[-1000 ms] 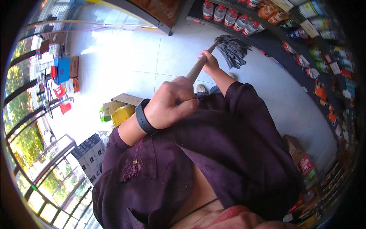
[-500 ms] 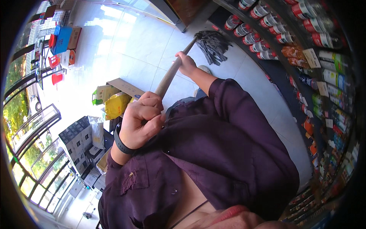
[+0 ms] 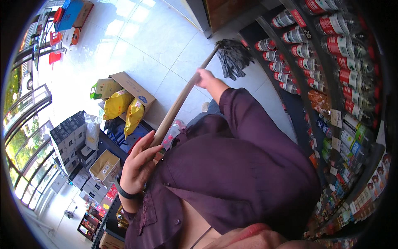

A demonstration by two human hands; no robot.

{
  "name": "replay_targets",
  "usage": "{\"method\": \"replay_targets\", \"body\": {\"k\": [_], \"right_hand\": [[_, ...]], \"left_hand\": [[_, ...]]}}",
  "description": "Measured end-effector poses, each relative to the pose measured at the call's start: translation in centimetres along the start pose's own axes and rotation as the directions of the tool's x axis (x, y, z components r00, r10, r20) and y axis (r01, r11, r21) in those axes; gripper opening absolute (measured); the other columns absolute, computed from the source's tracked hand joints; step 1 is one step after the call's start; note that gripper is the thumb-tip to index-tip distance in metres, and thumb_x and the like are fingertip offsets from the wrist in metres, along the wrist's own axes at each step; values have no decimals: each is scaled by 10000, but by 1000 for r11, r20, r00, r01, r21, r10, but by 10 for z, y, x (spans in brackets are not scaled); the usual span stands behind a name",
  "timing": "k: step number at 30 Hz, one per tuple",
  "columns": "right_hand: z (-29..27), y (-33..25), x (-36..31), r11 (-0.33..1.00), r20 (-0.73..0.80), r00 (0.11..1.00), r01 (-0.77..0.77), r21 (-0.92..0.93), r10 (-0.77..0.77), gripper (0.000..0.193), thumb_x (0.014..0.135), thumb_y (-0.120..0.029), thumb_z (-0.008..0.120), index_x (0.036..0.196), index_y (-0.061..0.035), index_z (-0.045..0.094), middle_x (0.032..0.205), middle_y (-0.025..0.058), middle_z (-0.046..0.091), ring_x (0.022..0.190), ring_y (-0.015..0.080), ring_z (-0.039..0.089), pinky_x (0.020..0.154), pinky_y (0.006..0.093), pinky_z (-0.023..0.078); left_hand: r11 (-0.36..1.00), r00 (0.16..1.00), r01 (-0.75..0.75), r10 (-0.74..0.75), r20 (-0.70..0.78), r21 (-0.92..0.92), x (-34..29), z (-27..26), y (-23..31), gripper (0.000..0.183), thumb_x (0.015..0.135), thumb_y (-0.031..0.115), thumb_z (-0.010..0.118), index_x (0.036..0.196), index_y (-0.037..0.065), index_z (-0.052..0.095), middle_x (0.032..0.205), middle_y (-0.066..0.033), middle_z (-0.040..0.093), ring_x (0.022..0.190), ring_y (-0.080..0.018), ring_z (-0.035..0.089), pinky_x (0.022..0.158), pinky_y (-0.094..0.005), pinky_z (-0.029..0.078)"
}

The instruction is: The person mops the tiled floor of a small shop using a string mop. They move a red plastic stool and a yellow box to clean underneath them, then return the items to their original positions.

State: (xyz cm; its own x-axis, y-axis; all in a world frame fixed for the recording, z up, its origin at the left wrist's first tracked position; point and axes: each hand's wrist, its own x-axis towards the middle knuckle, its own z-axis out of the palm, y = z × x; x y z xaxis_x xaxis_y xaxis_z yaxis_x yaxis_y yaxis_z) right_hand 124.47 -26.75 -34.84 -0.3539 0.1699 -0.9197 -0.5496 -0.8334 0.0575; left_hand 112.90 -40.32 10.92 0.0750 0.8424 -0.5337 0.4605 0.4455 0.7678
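The right hand (image 3: 204, 79) grasps the wooden handle of a mop (image 3: 178, 103), fingers curled round it. Nearer the body, the left hand (image 3: 139, 168) has its fingers loosened and stretched out at the handle's near end; whether they touch it, I cannot tell. The grey mop head (image 3: 234, 60) is on the far floor (image 3: 149, 54), left of shelved bottles (image 3: 343, 45). 2 yellow bags (image 3: 117, 103) lean at a cardboard box (image 3: 133, 89) to the left.

One mop (image 3: 179, 103), two hands (image 3: 140, 166), one wristband (image 3: 127, 192) and two yellow bags (image 3: 116, 104).
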Motion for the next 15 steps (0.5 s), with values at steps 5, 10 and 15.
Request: {"method": "replay_targets", "body": {"k": [5, 10, 15], "right_hand": [[45, 74, -9, 992, -265, 962, 34, -120, -65, 105, 903, -157, 417, 898, -60, 456, 743, 114, 489, 624, 266, 526, 551, 438, 494], [83, 153, -88, 928, -175, 912, -360, 96, 372, 133, 878, -127, 446, 947, -16, 421, 768, 149, 485, 705, 306, 550, 628, 475, 514], [98, 191, -172, 820, -45, 823, -568, -66, 566, 149, 854, -34, 506, 984, -7, 440, 898, 162, 520, 840, 316, 586, 798, 533, 507]], "left_hand": [[910, 862, 330, -183, -472, 251, -62, -16, -46, 278, 837, -10, 460, 1035, -3, 656, 972, -150, 669, 921, -246, 649, 838, -314, 482], [891, 368, 454, -203, -907, -15, -194, -96, -114, 189, 845, 51, 450, 902, 16, 626, 783, -39, 581, 679, -86, 511, 617, -204, 379], [881, 177, 390, -356, -918, -266, -307, -150, -198, 128, 838, 106, 479, 828, 54, 596, 735, -19, 547, 640, -109, 518, 554, -215, 412]]}}
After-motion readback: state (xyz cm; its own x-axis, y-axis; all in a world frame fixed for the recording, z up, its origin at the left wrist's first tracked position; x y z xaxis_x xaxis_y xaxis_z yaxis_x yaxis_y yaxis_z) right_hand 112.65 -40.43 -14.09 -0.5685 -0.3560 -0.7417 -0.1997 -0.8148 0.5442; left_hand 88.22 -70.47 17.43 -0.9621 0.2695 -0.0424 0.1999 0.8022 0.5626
